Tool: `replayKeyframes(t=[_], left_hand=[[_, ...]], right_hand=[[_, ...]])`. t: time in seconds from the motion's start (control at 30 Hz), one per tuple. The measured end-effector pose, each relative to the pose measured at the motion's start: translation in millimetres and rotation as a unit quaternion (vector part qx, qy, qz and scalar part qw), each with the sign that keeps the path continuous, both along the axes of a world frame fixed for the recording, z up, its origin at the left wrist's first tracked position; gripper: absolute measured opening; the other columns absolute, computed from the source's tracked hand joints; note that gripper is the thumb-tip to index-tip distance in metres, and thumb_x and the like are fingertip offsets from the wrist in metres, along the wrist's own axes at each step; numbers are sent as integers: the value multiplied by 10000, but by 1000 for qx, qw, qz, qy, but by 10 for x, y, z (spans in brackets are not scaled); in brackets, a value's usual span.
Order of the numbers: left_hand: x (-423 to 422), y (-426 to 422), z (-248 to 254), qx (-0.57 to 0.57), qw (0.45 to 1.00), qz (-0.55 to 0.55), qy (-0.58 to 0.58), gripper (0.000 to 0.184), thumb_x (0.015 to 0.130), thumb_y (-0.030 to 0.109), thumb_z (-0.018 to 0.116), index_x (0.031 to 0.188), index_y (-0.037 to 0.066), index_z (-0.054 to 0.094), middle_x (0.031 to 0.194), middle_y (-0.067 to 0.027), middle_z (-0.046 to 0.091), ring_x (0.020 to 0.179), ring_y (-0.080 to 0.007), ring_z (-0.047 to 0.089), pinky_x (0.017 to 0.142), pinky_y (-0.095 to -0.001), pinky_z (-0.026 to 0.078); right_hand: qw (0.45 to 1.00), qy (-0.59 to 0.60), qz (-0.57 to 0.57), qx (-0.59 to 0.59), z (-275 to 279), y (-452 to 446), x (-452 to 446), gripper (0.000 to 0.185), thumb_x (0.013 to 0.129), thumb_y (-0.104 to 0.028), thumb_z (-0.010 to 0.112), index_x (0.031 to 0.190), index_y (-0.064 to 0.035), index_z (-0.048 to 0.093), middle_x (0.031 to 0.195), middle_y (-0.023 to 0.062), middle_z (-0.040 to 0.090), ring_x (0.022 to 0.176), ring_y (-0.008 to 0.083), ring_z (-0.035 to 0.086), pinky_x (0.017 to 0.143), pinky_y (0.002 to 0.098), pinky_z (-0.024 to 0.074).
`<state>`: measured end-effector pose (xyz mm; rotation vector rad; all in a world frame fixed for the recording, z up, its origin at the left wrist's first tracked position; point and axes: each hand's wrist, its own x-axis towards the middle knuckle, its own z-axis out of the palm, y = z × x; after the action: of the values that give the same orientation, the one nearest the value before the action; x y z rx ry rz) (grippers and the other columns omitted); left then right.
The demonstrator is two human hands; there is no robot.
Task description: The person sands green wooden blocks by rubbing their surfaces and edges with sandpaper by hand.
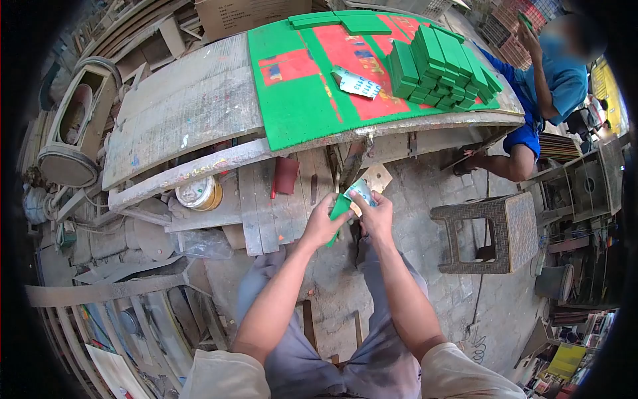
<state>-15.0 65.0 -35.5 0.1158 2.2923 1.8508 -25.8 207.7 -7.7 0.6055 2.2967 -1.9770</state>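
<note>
My left hand is closed around a narrow green wooden block, held above my lap. In my right hand is a folded piece of sandpaper with blue print on its pale back, pinched close against the block's upper end. Whether the two touch is hidden by my fingers. On the table ahead, a similar printed piece lies on the green and red board. To its right rises a stack of green blocks, and a few more green blocks lie along the far edge.
A worn wooden table stands ahead, with a paint bucket and a dark red sheet on lower boards. A woven stool is at right. Another person sits beyond the table, one hand raised. Wooden slats lie at left.
</note>
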Motion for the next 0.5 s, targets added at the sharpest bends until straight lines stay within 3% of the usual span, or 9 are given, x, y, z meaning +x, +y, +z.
replayKeyframes(t=[0.17, 0.27, 0.33, 0.5], left_hand=[[83, 40, 134, -50, 998, -20, 24, 480, 786, 154, 694, 1189, 30, 464, 897, -136, 615, 798, -250, 607, 726, -348, 478], [85, 40, 194, -30, 999, 6, 30, 432, 799, 163, 686, 1144, 24, 466, 916, -148, 619, 819, -242, 603, 744, -331, 472], [58, 36, 219, 55, 992, 63, 90, 403, 812, 170, 684, 1118, 26, 465, 908, -143, 616, 810, -226, 601, 733, -331, 472], [76, 70, 154, 1, 992, 63, 113, 392, 829, 183, 686, 1125, 39, 474, 873, -87, 604, 773, -180, 585, 699, -314, 469]], right_hand=[[1000, 26, 3, 17, 43, -68, 14, 335, 739, -283, 793, 666, -23, 597, 615, -14, 558, 560, 46, 448, 502, 237, 377], [999, 15, -19, -34, 60, -18, -18, 326, 737, -278, 794, 667, -24, 601, 618, -16, 561, 562, 47, 452, 510, 231, 376], [999, 20, -37, -24, -27, 42, -35, 325, 737, -278, 793, 668, -24, 601, 617, -20, 556, 562, 47, 446, 512, 231, 372], [998, 51, -11, -24, 26, -24, -9, 339, 732, -283, 796, 650, -30, 586, 608, -31, 537, 556, 47, 421, 505, 232, 353]])
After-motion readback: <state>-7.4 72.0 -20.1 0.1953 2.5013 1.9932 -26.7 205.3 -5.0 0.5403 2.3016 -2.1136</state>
